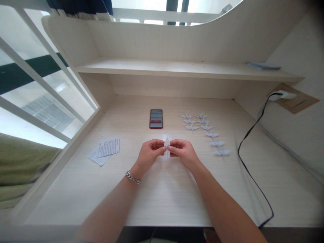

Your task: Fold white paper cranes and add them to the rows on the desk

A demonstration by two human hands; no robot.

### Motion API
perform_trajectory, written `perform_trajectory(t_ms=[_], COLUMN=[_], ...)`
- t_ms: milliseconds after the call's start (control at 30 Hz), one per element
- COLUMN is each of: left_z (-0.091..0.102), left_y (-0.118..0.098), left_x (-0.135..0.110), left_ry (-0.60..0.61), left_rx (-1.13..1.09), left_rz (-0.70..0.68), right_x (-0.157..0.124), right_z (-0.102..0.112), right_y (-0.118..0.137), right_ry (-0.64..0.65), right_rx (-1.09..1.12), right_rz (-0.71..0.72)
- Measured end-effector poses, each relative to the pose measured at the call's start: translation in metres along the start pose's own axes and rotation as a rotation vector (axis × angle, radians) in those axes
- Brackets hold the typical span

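Two bare hands are pinching a folded white origami crane (166, 147) between their fingertips, just in front of a smartphone (156, 118) lying on a pale wood-grain desk (76, 189). The left hand (149, 155) and the right hand (183, 154) are both closed narrowly, gripping the paper from either side, and a silver chain bracelet (133, 177) is circling the left wrist. Nine more paper cranes (204, 122) are lying in a curving double line to the right of the smartphone, while two overlapping printed sheets (106, 150) are resting to its front left. Farther right of the smartphone, a black cable (243, 158) is trailing down from a white plug (282, 96) in a wall socket, and a wooden shelf (177, 69) is spanning above it.
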State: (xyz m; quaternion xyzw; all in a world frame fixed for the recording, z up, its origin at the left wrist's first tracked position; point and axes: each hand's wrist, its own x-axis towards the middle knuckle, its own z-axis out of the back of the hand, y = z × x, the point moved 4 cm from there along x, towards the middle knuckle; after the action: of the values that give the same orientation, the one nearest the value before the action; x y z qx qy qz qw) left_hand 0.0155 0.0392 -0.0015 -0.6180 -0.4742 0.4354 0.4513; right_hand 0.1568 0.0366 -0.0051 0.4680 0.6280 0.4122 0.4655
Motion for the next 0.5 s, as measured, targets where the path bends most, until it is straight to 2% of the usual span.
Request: perform_trajectory(t_ms=[300,400,500], left_z=[0.0028,0.0029,0.0035], left_y=[0.0015,0.0007,0.0006], left_x=[0.0016,0.0022,0.0023], left_ry=[-0.020,-0.002,-0.006], left_rx=[0.049,0.117,0.118], left_rz=[-0.068,-0.123,-0.125], right_x=[-0.0004,-0.0006,-0.0004], right_z=[-0.0018,-0.0020,-0.0009], right_y=[0.0009,0.0028,0.0044], right_ry=[0.074,0.060,0.028], right_rx=[0.080,0.019,-0.077], right_rz=[0.017,0.045,0.137])
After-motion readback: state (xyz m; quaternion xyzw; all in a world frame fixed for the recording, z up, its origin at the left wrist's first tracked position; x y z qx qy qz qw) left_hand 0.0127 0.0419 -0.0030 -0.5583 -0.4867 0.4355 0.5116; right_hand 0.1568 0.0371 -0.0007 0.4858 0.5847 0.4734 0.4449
